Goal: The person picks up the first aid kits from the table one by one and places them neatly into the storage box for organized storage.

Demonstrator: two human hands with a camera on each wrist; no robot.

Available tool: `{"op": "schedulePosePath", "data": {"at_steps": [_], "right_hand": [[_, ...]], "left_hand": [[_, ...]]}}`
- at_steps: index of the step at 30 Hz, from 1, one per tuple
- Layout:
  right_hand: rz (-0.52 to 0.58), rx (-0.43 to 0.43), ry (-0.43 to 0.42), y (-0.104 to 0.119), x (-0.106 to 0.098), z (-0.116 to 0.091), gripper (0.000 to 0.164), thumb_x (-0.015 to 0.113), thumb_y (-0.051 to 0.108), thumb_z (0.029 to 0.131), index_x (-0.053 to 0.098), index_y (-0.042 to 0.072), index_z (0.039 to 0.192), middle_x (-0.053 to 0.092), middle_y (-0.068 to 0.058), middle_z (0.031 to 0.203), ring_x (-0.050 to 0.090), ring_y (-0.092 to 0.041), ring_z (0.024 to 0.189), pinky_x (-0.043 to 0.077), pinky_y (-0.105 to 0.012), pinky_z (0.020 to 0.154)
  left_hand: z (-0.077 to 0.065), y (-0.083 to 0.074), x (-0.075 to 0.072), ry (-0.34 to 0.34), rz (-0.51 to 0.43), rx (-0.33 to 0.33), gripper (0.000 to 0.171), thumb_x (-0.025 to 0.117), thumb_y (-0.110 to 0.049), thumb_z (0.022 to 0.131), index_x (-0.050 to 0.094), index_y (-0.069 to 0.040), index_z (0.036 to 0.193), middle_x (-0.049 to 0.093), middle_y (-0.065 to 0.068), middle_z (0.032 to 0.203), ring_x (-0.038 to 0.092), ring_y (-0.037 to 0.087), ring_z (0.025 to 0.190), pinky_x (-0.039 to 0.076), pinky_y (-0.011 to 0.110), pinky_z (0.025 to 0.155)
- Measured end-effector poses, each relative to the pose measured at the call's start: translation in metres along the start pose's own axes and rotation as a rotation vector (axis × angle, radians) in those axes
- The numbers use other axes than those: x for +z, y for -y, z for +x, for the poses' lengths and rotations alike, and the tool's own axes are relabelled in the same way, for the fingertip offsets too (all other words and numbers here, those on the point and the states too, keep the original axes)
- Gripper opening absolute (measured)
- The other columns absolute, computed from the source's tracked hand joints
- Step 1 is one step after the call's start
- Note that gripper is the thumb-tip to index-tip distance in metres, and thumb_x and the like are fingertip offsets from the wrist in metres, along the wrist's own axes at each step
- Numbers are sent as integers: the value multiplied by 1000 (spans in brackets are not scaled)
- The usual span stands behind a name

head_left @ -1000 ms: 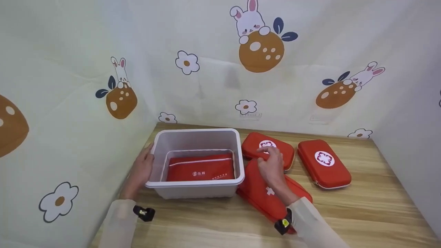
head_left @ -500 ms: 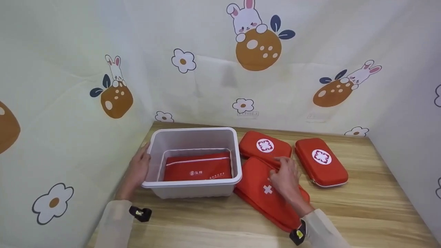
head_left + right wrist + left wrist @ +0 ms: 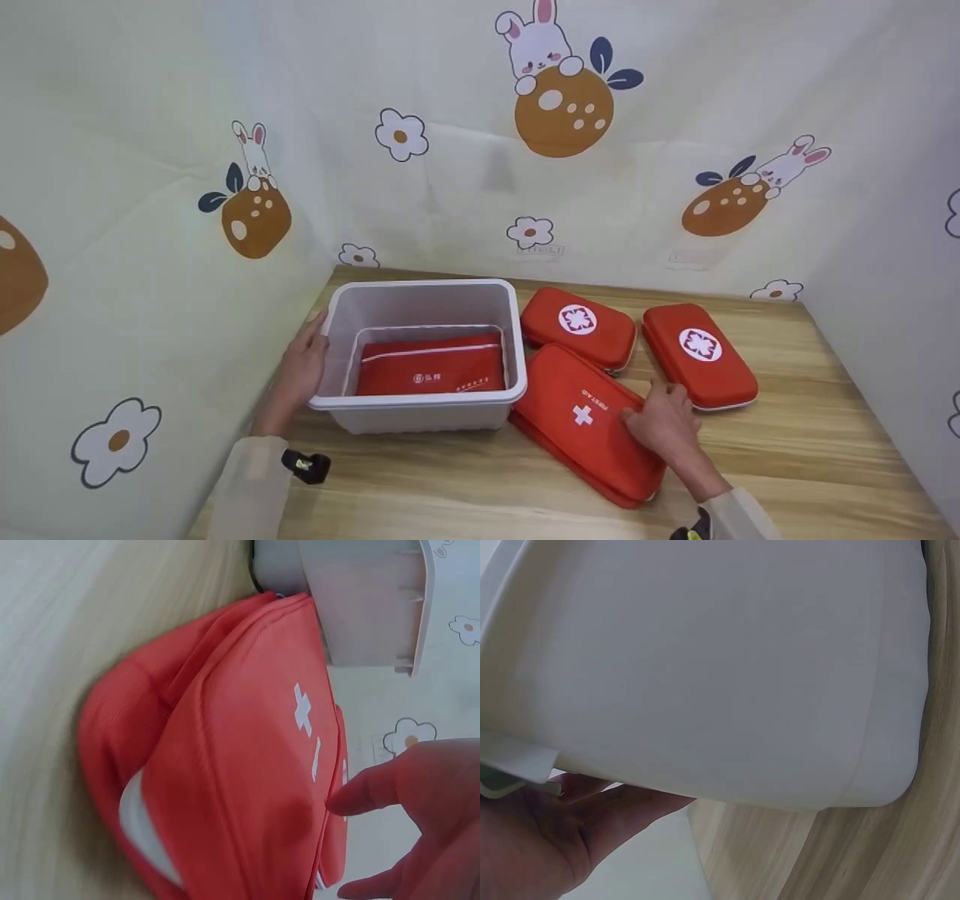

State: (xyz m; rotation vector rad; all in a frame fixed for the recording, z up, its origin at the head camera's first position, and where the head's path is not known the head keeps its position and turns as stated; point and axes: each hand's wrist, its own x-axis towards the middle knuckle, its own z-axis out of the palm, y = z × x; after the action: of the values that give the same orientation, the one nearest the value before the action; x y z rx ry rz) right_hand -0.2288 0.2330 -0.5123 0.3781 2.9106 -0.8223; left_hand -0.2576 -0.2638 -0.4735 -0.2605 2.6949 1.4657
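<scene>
Wood-grained tabletop (image 3: pixel 420 487) is bearing a smooth plastic bin (image 3: pixel 420 418), the left hand (image 3: pixel 300 367) resting loosely against it; alongside, a rounded red first-aid pouch (image 3: pixel 570 435) is lying by the right hand (image 3: pixel 667 421), fingers parted.

The bin (image 3: pixel 420 418) looks like moulded plastic, its walls smooth with a dull satin sheen. The first-aid pouch (image 3: pixel 574 446) appears to be soft, matt cloth, its white cross and lettering flat on the surface. The flat packet (image 3: pixel 431 364) inside the bin seems a smooth, matt fabric. Both zipped cases, the back one (image 3: pixel 589 341) and the right one (image 3: pixel 697 375), have matt, firm-looking shells. The worktop (image 3: pixel 420 487) shows smooth wood grain; the printed backdrop (image 3: pixel 450 195) resembles matt, lightly creased cloth.
</scene>
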Motion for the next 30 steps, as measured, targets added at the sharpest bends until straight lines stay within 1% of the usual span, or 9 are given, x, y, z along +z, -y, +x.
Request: {"op": "schedulePosePath", "data": {"at_steps": [3,6,10,14,17,21,23,26,30], "right_hand": [[-42,23,10,-11,-2,0,84,73,30,88,32,-17,144,37,-37,127,38,-50,115,44,-61,92],[-44,58,44,-21,-4,1,92,74,42,88,31,-19,143,36,-36,123,38,-48,113,50,-53,86],[2,107,115,-32,-6,1,110,75,55,83,22,-19,145,32,-39,127,38,-49,115,54,-49,86],[26,138,180,-38,-9,-1,123,77,62,77,15,-19,145,33,-37,124,45,-46,110,53,-44,85],[23,143,214,-42,-10,-3,123,77,65,74,22,-23,139,39,-34,116,51,-41,101,51,-39,82],[0,139,257,-48,-10,-7,122,75,72,70,32,-26,130,44,-33,112,51,-40,99,51,-43,85],[-2,150,278,-50,-11,-8,119,74,74,70,37,-24,127,47,-31,108,51,-39,98,50,-43,84],[9,151,282,-51,-10,-8,110,74,73,70,46,-20,121,51,-23,99,53,-33,92,49,-36,78],[83,148,258,-53,-6,-8,99,77,67,73,48,-17,117,51,-19,95,54,-29,88,46,-31,73]], "left_hand": [[1,0,0,-4,6,11,56,17,-36,109,8,-26,163,16,14,169,18,39,155,16,61,124],[1,1,0,-5,11,18,56,17,-35,108,8,-26,163,14,14,169,15,39,156,15,62,125],[1,2,1,11,8,4,56,16,-39,108,6,-29,163,12,13,170,13,39,156,15,63,124],[0,0,1,17,0,-15,56,16,-40,108,4,-31,162,11,12,170,12,39,156,15,64,123],[0,0,0,11,5,0,56,17,-38,109,6,-29,163,12,12,170,13,39,156,15,63,124],[0,0,-1,8,12,22,55,17,-35,109,8,-25,163,14,13,169,15,39,156,15,62,125],[0,0,-1,11,8,18,55,18,-35,109,7,-26,163,13,13,170,14,39,156,14,62,124],[1,0,-1,15,9,13,55,18,-35,109,7,-26,163,12,12,170,13,38,156,14,61,124],[2,-2,0,20,9,2,56,17,-39,109,6,-29,162,12,11,170,13,38,156,15,62,124]]}}
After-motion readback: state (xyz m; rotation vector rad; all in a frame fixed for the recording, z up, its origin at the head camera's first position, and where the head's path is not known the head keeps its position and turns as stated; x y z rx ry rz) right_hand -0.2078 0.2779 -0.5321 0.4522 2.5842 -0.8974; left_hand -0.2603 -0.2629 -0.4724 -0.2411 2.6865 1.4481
